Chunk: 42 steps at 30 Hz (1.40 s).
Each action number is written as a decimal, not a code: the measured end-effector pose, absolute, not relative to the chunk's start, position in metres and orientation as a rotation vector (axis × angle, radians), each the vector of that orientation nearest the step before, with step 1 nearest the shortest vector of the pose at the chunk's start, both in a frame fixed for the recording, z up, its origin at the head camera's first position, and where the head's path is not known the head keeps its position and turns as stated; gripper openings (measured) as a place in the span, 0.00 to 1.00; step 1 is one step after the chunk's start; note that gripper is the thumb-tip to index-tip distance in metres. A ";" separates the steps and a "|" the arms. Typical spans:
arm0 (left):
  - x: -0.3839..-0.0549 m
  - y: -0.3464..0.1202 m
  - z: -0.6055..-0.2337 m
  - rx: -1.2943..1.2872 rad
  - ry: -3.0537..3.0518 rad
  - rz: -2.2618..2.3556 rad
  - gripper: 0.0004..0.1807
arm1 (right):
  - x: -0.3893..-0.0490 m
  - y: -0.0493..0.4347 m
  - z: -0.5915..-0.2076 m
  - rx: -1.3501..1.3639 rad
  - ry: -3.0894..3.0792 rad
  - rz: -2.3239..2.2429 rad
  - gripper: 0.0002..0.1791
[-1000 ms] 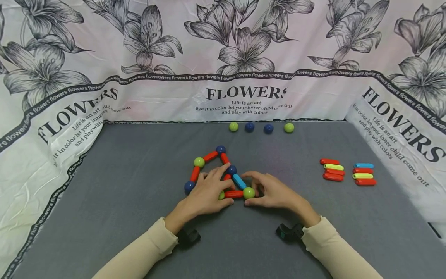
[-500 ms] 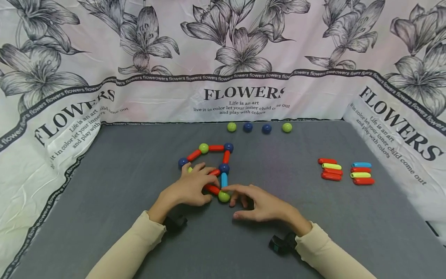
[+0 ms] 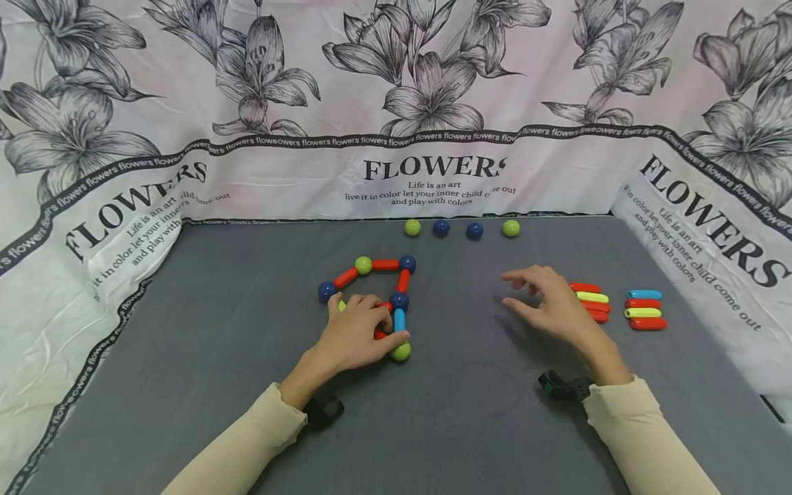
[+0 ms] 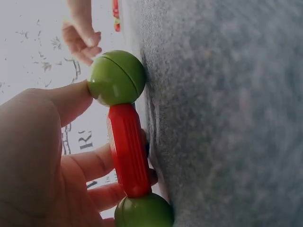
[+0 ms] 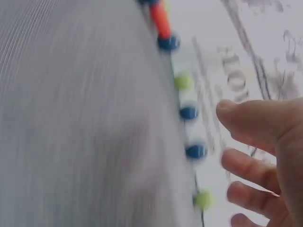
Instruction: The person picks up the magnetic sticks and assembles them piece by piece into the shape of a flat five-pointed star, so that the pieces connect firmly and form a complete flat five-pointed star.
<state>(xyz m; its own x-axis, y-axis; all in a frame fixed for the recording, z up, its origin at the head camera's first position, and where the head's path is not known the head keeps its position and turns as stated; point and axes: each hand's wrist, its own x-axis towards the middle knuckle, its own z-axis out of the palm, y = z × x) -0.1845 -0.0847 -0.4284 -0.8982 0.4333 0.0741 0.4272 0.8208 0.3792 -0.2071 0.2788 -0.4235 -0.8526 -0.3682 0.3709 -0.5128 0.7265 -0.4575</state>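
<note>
A closed shape of red and blue rods joined by green and blue balls lies on the grey table, its far red rod (image 3: 386,265) in plain sight. My left hand (image 3: 353,337) spans its near side and holds it, covering some parts. In the left wrist view the thumb touches a green ball (image 4: 118,78), while fingers reach behind the ribbed red rod (image 4: 128,151) attached to it. My right hand (image 3: 553,302) hovers with nothing in it, left of a stack of rods with a yellow rod (image 3: 592,297); its fingers are loosely bent.
Along the table's back edge sit two loose green balls, one at the row's left end (image 3: 412,227), and two blue balls (image 3: 474,231). Farther right lies a second stack of blue, red and yellow rods (image 3: 643,304). A printed flower cloth (image 3: 278,179) borders the table.
The joined shape turned and shifted left under my left hand. My right hand left the near green ball and moved right, toward the rods. The left thumb came onto that ball.
</note>
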 end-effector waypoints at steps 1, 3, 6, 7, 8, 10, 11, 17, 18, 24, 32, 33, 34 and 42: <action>-0.185 -0.086 -0.428 0.711 2.978 0.626 0.19 | -0.207 0.289 -0.425 0.667 -2.669 0.771 0.22; -0.186 -0.088 -0.428 0.735 2.970 0.644 0.16 | -0.206 0.308 -0.428 0.607 -2.671 0.694 0.22; -0.189 -0.091 -0.429 0.759 2.953 0.682 0.09 | -0.201 0.335 -0.432 0.533 -2.692 0.624 0.23; -0.190 -0.092 -0.429 0.763 2.944 0.697 0.06 | -0.198 0.343 -0.433 0.509 -2.702 0.611 0.23; -0.191 -0.093 -0.429 0.765 2.936 0.712 0.04 | -0.196 0.351 -0.434 0.486 -2.711 0.603 0.24; -0.193 -0.094 -0.429 0.757 2.924 0.741 0.05 | -0.190 0.364 -0.435 0.449 -2.739 0.584 0.24; -0.193 -0.094 -0.429 0.748 2.921 0.754 0.07 | -0.188 0.370 -0.437 0.433 -2.751 0.564 0.24; -0.197 -0.096 -0.430 0.685 2.938 0.751 0.21 | -0.179 0.391 -0.440 0.381 -2.773 0.440 0.21; -0.197 -0.096 -0.430 0.675 2.941 0.738 0.21 | -0.178 0.392 -0.440 0.392 -2.764 0.431 0.20; -0.198 -0.096 -0.431 0.670 2.958 0.668 0.15 | -0.176 0.393 -0.441 0.477 -2.691 0.504 0.18; -0.198 -0.098 -0.430 0.681 2.950 0.673 0.14 | -0.170 0.393 -0.434 0.430 -2.790 0.584 0.16; -0.198 -0.098 -0.430 0.685 2.949 0.674 0.13 | -0.170 0.392 -0.434 0.435 -2.800 0.579 0.16; -0.198 -0.098 -0.430 0.690 2.949 0.671 0.13 | -0.170 0.391 -0.434 0.446 -2.803 0.580 0.16; -0.198 -0.097 -0.430 0.726 2.941 0.634 0.13 | -0.179 0.333 -0.442 0.684 -2.716 0.790 0.14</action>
